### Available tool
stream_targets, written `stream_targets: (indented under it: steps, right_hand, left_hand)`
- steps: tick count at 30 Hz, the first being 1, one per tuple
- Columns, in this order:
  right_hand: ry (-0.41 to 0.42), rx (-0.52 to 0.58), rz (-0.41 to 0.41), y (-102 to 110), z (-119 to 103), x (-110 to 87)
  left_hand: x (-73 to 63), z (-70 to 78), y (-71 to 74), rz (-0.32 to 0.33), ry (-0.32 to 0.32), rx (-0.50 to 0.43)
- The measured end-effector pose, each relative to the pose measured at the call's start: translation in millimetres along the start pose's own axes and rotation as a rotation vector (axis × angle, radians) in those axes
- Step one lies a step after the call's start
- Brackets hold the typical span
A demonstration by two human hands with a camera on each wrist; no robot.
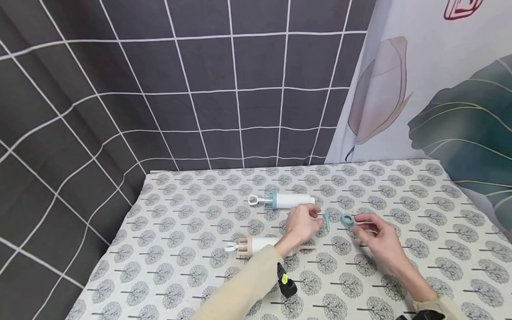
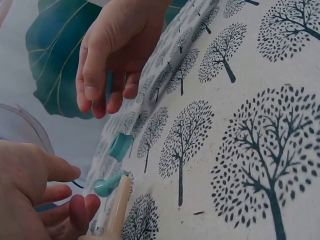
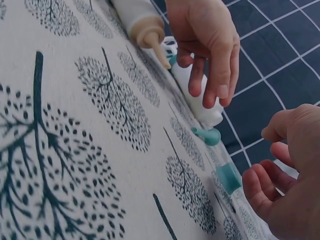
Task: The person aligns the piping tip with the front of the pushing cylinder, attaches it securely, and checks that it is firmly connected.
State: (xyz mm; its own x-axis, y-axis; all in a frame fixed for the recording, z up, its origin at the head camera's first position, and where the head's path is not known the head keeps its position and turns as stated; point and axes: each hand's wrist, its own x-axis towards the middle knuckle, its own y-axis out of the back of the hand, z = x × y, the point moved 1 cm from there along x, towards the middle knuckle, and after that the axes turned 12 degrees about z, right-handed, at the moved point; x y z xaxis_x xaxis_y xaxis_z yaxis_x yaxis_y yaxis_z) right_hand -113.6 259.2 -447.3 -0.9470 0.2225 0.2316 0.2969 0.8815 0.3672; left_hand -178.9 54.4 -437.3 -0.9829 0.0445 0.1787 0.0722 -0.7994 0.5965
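My left hand [image 1: 302, 223] hovers right beside a small teal cone-shaped nozzle [image 1: 327, 221], fingers loosely bent and holding nothing. The nozzle lies on the patterned cloth. To its right a teal screw ring [image 1: 347, 220] lies on the cloth, with my right hand [image 1: 379, 238] close at its side. In the right wrist view the relaxed fingertips [image 3: 255, 185] of that hand are near the ring, with nothing gripped. Behind the left hand lies a white icing syringe [image 1: 289, 200] with a teal collar and a loop-ended plunger.
A second icing syringe [image 1: 261, 244], with a beige collar and beige nozzle [image 2: 120, 207], lies nearer to me, partly hidden under my left forearm. The tree-print cloth [image 1: 170, 247] covers the table. A dark grid curtain [image 1: 212, 109] hangs behind it, a leaf-print one [image 1: 470, 124] on the right.
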Motion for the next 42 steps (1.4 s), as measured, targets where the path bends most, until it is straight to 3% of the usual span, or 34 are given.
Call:
stream_targets:
  steps: [13, 22, 33, 42]
  right_hand:
    - [0.014, -0.099, 0.032, -0.9, 11.1, 8.9]
    - [0.012, -0.15, 0.032, -1.4, 16.4, 13.9]
    - [0.099, -0.208, 0.044, -5.0, 22.0, 20.9]
    - [0.13, -0.255, 0.032, -9.0, 21.6, 24.4]
  left_hand:
    - [3.0, 3.0, -13.9, 0.006, 0.03, -0.004]
    - [3.1, 4.4, -25.6, 0.055, 0.035, 0.013]
    - [0.4, 3.5, -34.2, 0.123, -0.029, 0.037]
    - [0.5, 1.8, -37.3, 0.146, -0.034, 0.014]
